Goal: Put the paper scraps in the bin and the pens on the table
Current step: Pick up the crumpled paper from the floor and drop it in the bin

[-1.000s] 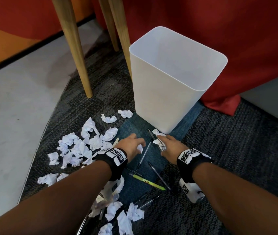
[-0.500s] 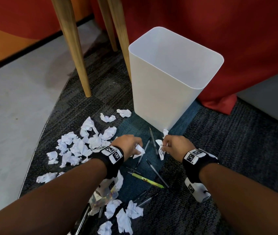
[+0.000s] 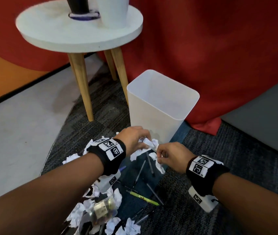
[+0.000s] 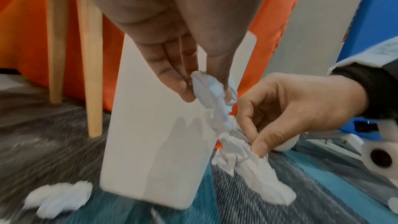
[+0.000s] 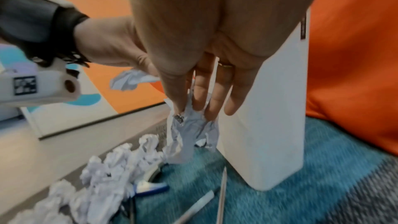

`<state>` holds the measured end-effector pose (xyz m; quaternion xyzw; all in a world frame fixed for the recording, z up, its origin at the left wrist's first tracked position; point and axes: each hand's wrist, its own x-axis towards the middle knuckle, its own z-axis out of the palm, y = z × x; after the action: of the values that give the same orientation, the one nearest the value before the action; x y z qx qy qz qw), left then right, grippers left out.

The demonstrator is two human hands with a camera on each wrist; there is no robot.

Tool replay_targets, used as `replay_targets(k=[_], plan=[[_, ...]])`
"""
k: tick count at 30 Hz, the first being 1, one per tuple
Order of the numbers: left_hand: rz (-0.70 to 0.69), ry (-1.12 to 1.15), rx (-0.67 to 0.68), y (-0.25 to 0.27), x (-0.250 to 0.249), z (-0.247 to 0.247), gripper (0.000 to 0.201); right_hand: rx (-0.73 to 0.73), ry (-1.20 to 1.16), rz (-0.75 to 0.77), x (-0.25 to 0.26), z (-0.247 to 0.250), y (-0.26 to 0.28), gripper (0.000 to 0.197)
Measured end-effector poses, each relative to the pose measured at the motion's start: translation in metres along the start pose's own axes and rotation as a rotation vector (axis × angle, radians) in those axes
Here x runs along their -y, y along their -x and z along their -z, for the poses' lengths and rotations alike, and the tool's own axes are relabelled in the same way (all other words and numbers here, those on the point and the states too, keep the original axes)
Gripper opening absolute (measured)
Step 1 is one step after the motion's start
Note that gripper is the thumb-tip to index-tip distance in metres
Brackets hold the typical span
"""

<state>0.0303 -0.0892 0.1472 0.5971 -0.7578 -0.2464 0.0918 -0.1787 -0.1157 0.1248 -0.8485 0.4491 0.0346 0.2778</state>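
**Head view: both hands hold paper scraps just short of the bin**

Head camera, nearest first: loose paper scraps (image 3: 131, 226) and several pens (image 3: 144, 198) lie scattered on the carpet (image 3: 202, 209) under the forearms. Just beyond, raised off the floor, the left hand (image 3: 133, 139) pinches a crumpled scrap (image 3: 149, 143) between thumb and fingertips, which the left wrist view confirms. Beside it the right hand (image 3: 172, 156) pinches a longer crumpled piece (image 3: 159, 164) that hangs down from its fingers. The two hands are close together in front of the white bin (image 3: 160, 119), which stands upright on the carpet. Behind the bin stands the round white table (image 3: 53, 29) on wooden legs, with a white pot (image 3: 112, 11) on top.
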Motion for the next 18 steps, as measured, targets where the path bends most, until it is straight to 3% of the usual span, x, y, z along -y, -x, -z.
replay_targets(k=[6,11,15,18], plan=[[-0.168,0.074,-0.203,-0.010,-0.041,0.083,0.024,-0.086,-0.113,0.023,0.009,0.029,0.021,0.015],[-0.082,0.392,-0.448,-0.037,-0.061,0.115,0.016,-0.135,-0.243,0.022,0.010,0.035,0.031,0.014],[0.022,0.310,-0.471,-0.064,-0.053,0.113,0.020,-0.124,-0.273,0.050,0.017,0.039,0.034,0.012],[0.059,0.128,-0.448,-0.075,-0.050,0.103,0.025,-0.128,-0.314,0.071,0.024,0.043,0.037,0.012]])
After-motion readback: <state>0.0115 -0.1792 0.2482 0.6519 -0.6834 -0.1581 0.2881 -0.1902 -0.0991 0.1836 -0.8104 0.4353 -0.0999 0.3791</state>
